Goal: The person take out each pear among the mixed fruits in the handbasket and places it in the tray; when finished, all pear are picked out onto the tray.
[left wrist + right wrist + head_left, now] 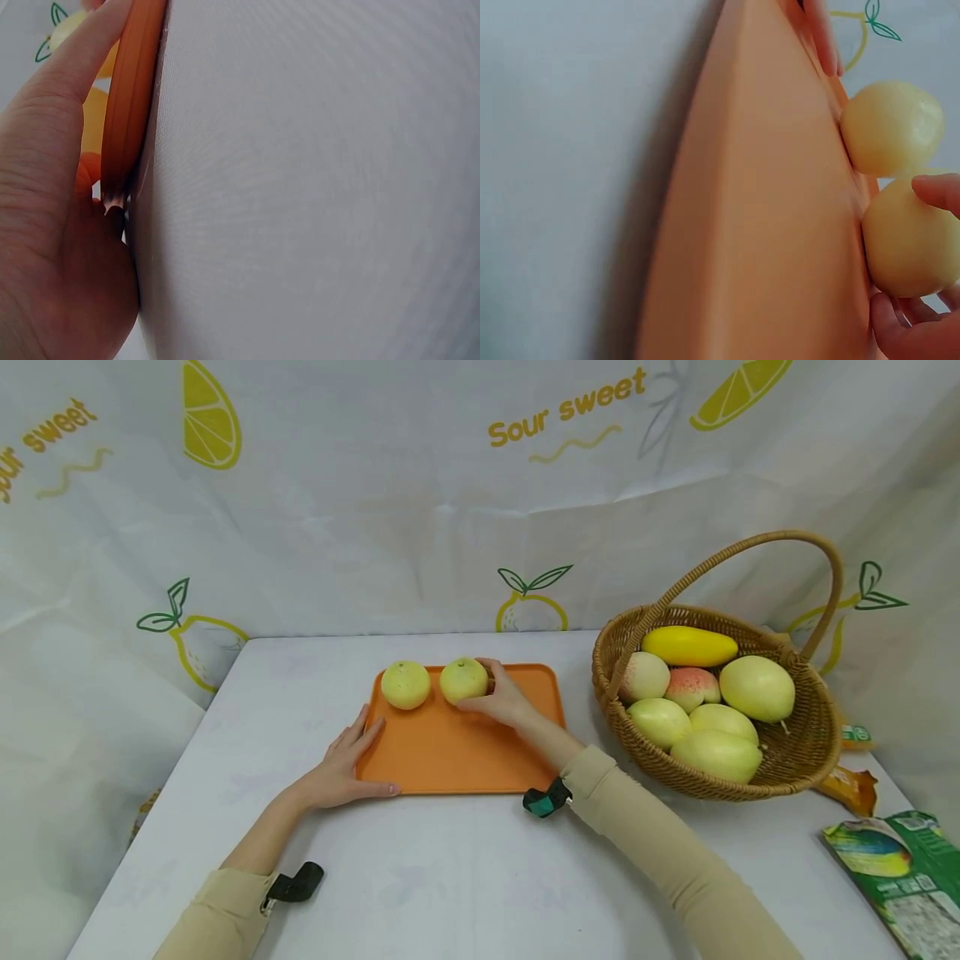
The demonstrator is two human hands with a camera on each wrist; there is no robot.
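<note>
In the head view, the backdrop (360,552) behind the orange tray (457,752) reads "Sour sweet" beyond its far edge, and again, cut off by the frame, far to its left. A green packet (900,877), well to the tray's right and nearer the wearer, carries print too small to read. The left hand (339,773) lies at the tray's near left corner, fingers extended and spread over the left rim, thumb stretched along the near edge. The right hand (506,700) reaches over the tray and grips a round pale-yellow fruit (462,681) at the tray's far side, its thumb and fingers set apart by the fruit's width. A second yellow fruit (406,685) sits just beside it, at the tray's far left corner. Right of the tray stands a wicker basket (813,735) of assorted fruit.

The left wrist view adds the tray's outer side wall, with the thumb lying straight against it; the other fingers are mostly hidden.

The right wrist view shows what the head view hides: fingers curled against the held fruit's side opposite the thumb. Whether that fruit rests on the tray cannot be told.
</note>
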